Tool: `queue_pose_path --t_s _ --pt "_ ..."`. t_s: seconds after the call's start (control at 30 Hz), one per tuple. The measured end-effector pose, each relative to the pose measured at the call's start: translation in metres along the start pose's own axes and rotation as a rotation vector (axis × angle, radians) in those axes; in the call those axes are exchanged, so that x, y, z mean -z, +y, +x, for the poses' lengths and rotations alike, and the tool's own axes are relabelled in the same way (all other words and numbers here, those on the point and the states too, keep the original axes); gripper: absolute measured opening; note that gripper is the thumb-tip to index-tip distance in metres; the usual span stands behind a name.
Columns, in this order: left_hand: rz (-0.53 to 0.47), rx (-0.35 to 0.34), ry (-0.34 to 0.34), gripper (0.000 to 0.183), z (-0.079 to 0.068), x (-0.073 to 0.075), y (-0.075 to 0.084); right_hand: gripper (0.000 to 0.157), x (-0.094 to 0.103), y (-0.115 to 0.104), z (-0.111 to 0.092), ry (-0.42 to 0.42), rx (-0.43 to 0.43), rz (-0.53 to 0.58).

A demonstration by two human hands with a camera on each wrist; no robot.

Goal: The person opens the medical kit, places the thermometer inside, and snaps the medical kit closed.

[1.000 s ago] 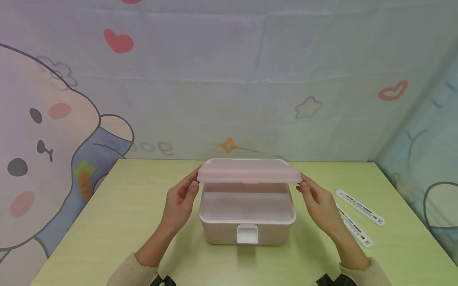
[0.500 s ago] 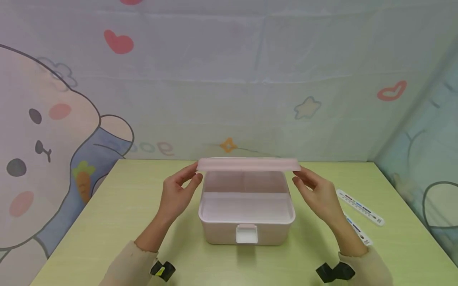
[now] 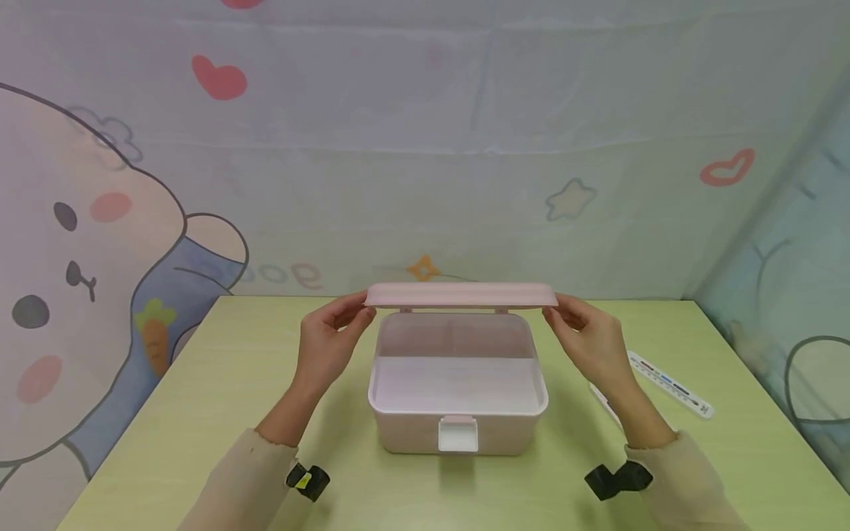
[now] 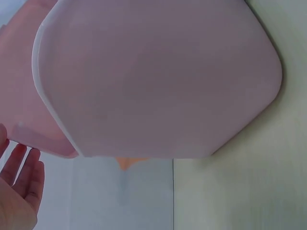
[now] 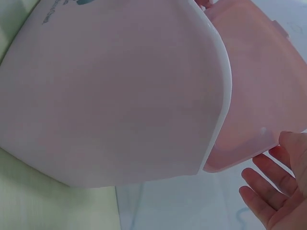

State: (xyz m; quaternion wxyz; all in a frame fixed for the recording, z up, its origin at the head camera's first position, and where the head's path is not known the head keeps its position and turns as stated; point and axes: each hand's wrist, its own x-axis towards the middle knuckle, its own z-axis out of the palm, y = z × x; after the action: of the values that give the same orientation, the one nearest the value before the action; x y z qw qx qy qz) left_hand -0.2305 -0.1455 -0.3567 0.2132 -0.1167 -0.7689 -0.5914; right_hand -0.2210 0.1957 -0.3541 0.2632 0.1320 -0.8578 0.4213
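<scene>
A pale pink storage box [image 3: 458, 434] with a white latch [image 3: 458, 435] stands in the middle of the table. Its pink lid [image 3: 461, 295] is raised on hinges at the back, its front edge above the box's rear rim. My left hand [image 3: 325, 343] holds the lid's left edge between thumb and fingers; in the left wrist view that hand [image 4: 21, 184] is partly cut off. On the opposite edge, my right hand [image 3: 591, 346] pinches the lid, thumb on the near side; the right wrist view shows this hand [image 5: 280, 184] with its other fingers spread. Inside the box, a front tray [image 3: 458, 387] shows.
Right of the box lie two white thermometer-like strips with printed scales; one strip [image 3: 671, 385] is in plain sight, the other [image 3: 604, 404] mostly behind my right forearm. A cartoon-printed cloth [image 3: 398, 147] hangs behind the pale green table [image 3: 265, 369].
The lid has swung up and back, both hands rising with it, and more of the box's inside shows. My right forearm now covers more of one strip. The box stays in place.
</scene>
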Motion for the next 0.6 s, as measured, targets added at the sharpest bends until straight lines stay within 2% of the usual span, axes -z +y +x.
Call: queue_pose_path --t_s 0.2,0.37,0.6 --pt "-0.006 0.006 0.002 0.026 0.008 0.000 -0.001 0.025 0.001 0.002 0.007 -0.021 0.007 -0.018" --pt "0.013 0.040 -0.004 0.026 0.018 0.000 0.000 0.027 0.002 0.006 0.016 -0.069 -0.006 -0.030" --pt "0.043 0.062 -0.036 0.024 0.021 -0.001 0.026 0.034 0.002 0.009 0.028 -0.142 -0.065 0.011"
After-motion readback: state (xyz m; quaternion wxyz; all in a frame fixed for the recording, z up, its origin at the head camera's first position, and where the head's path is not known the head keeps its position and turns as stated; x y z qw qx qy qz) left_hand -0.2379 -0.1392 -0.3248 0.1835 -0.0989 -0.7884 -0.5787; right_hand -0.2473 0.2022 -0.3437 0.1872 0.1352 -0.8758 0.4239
